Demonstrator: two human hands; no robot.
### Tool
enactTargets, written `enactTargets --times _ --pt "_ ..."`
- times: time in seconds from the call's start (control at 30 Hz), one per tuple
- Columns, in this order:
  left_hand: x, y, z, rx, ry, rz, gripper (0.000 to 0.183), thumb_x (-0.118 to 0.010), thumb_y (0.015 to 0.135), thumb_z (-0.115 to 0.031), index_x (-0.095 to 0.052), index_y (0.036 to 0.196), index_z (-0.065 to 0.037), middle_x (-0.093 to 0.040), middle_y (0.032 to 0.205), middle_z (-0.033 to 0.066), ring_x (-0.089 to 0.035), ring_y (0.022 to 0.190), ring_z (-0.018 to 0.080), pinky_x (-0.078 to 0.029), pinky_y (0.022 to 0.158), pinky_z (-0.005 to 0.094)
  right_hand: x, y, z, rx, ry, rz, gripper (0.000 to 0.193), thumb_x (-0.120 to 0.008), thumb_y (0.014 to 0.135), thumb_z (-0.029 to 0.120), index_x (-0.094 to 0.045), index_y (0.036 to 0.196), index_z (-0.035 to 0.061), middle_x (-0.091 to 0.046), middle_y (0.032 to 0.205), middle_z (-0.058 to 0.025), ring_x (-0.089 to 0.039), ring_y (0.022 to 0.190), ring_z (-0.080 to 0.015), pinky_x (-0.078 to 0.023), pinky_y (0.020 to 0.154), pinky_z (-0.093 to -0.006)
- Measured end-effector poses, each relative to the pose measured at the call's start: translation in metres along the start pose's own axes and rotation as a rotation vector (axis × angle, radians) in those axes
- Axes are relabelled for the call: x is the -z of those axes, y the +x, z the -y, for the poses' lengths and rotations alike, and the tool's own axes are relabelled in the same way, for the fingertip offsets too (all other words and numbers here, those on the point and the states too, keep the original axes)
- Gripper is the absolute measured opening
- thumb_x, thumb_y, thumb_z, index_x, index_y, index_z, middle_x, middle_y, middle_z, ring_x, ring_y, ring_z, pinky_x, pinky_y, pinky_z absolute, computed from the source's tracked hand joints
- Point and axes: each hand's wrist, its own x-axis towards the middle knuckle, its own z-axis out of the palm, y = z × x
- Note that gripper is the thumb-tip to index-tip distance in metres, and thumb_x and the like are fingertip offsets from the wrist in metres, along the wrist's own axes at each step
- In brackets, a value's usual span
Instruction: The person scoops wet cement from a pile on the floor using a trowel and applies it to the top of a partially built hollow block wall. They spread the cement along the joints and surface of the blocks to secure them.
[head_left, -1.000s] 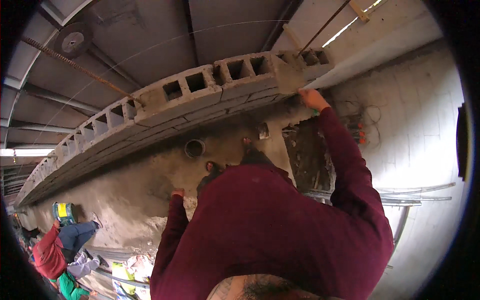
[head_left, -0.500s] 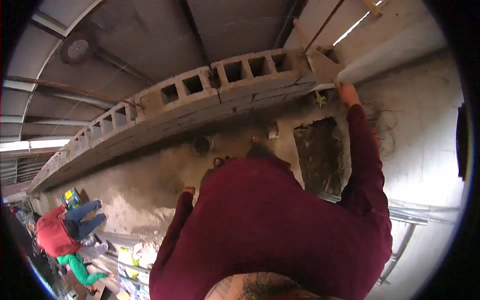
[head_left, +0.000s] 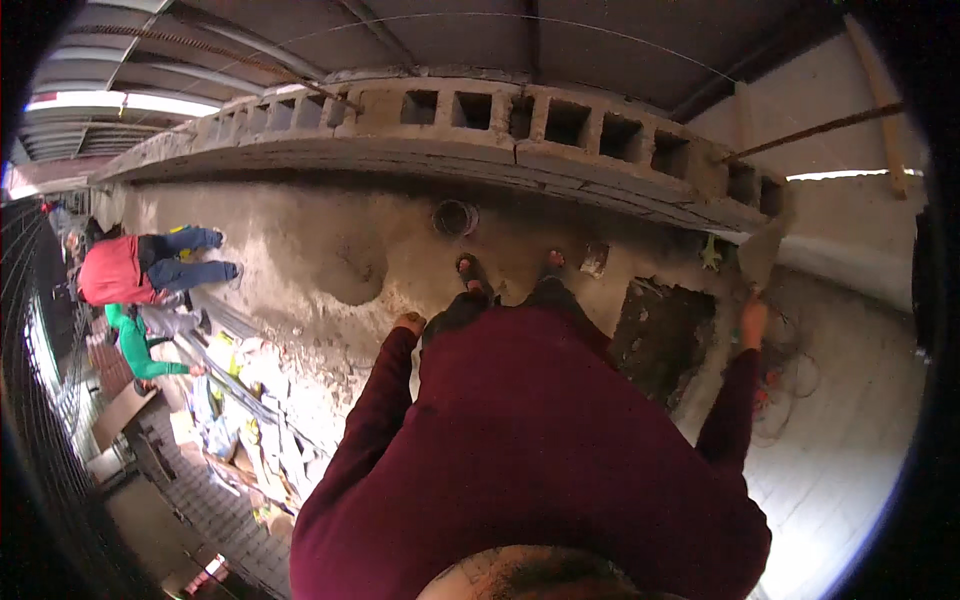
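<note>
My right hand (head_left: pixel 754 322) is closed round the handle of a pointed mason's trowel (head_left: pixel 763 252). The trowel's broad grey blade points away from me, in front of the far right end of the concrete block wall (head_left: pixel 480 148). I cannot make out any mortar on it. My left hand (head_left: pixel 408 323) hangs low at my left side with its fingers curled, and nothing shows in it. A small green plant (head_left: pixel 711 253) grows at the wall's foot, left of the blade.
A round bucket (head_left: pixel 455 218) stands by the wall, beyond my feet. Right of my feet lies a dark rectangular pit (head_left: pixel 662 335). A loose block piece (head_left: pixel 594 260) sits near it. Rebar (head_left: pixel 815 132) slants above the wall. Two people (head_left: pixel 125 270) bend over at the left, near scattered debris (head_left: pixel 250 400).
My view has turned, so the wall now lies more level. The trowel has come down from the wall's top right end, with my right hand lowered. The left hand still hangs.
</note>
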Motion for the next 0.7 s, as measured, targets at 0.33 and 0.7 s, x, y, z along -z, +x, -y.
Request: enactTargets --times 0.33,0.7 --pt "-0.011 0.006 0.06 0.01 0.145 -0.173 0.025 -0.053 0.079 -0.029 -0.062 0.087 -0.007 -0.063 0.084 0.0193 -0.061 0.085 0.0338 -0.047 0.073 0.0418 0.069 -0.126 0.382 -0.776 1.785 0.666 0.029 -0.04 0.095 0.032 -0.051 0.1 0.0057 -0.049 0.068 -0.0022 -0.048 0.057 -0.0141 -0.04 0.049 -0.0294" --pt "0.038 0.005 0.126 -0.097 0.013 -0.192 0.042 -0.052 0.077 -0.038 -0.059 0.105 -0.008 -0.061 0.101 0.0169 -0.058 0.093 0.0355 -0.045 0.08 0.0424 0.093 -0.186 0.575 -0.38 1.365 1.132 0.024 -0.043 0.094 0.028 -0.051 0.101 0.0063 -0.049 0.069 -0.0001 -0.047 0.057 -0.0098 -0.042 0.051 -0.0257"
